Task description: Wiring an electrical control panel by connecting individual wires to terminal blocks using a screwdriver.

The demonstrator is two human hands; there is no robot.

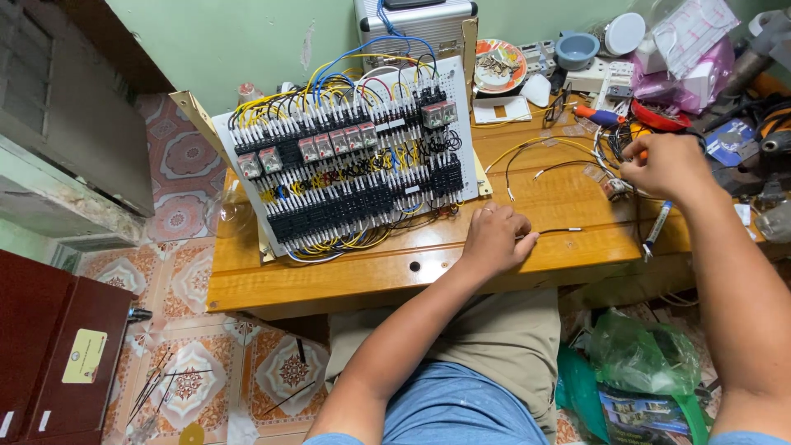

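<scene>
A white wiring panel crowded with black relay blocks and coloured wires [346, 161] stands propped at the far left of the wooden workbench [329, 276]. A short black wire [560, 231] is pinned to the bench under the curled fingers of the left hand [494, 239]. At the right, a small component amid loose wires [614, 188] is pinched by the right hand [667, 165]; a wire-preparation step is judged under way, calling for a steady grip.

Short black wire [562, 231] flat on table [329, 280]

A pale green wall [247, 41] runs along twelve o'clock. Patterned floor tiles [198, 363] in red and cream spread toward seven o'clock, beside a dark red cabinet [49, 354]. A varnished wooden counter [346, 272] fills the centre under even light.
</scene>
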